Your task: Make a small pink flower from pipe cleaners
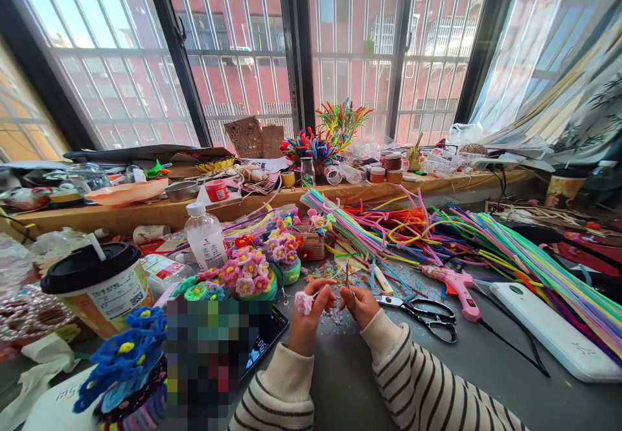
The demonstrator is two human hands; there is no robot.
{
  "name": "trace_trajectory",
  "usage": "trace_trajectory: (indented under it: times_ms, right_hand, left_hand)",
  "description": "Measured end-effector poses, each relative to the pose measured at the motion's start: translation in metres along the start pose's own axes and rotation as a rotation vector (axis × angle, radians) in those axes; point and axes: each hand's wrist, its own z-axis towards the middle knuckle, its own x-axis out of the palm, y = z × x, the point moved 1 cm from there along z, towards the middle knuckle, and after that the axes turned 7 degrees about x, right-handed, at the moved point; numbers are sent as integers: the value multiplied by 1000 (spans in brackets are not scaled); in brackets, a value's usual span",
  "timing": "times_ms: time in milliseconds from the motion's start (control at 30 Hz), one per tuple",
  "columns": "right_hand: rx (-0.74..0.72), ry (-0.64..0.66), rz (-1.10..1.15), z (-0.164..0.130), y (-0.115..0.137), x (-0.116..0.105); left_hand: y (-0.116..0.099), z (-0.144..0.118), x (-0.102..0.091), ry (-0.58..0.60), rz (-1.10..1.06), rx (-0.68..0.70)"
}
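Observation:
My left hand (311, 311) pinches a small pink pipe-cleaner flower (304, 302) just above the grey table (350, 385). My right hand (360, 304) is close beside it, fingers closed on a thin dark stem or wire (348, 282) that stands upright between the two hands. Both sleeves are cream with dark stripes. Tiny trimmings lie scattered on the table under the hands.
Black scissors (427, 317) and a pink glue gun (457, 286) lie right of my hands. Long bundles of coloured pipe cleaners (510, 256) spread across the right. Finished flower pots (253, 275), a clear bottle (206, 236), a lidded cup (97, 285) and a phone (265, 340) sit left. A white box (549, 334) lies far right.

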Motion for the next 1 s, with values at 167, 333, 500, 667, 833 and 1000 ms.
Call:
trace_trajectory:
  times_ms: [167, 333, 500, 667, 833, 1000]
  right_hand:
    - [26, -64, -7, 2, -3, -3]
    - [66, -104, 20, 3, -2, -6]
    - [117, -87, 146, 1, 1, -6]
    - [223, 60, 350, 3, 4, -4]
    - [238, 189, 365, 6, 5, -6]
    - [160, 195, 258, 2, 6, -5]
  left_hand:
    - [2, 2, -2, -184, -135, -47]
    - [-2, 0, -3, -75, -268, -68]
    - [-3, 0, -2, 37, -314, -143]
    - [9, 3, -4, 3, -119, -186]
    - [17, 4, -8, -4, 147, -62]
    - [17, 3, -9, -10, 222, -6]
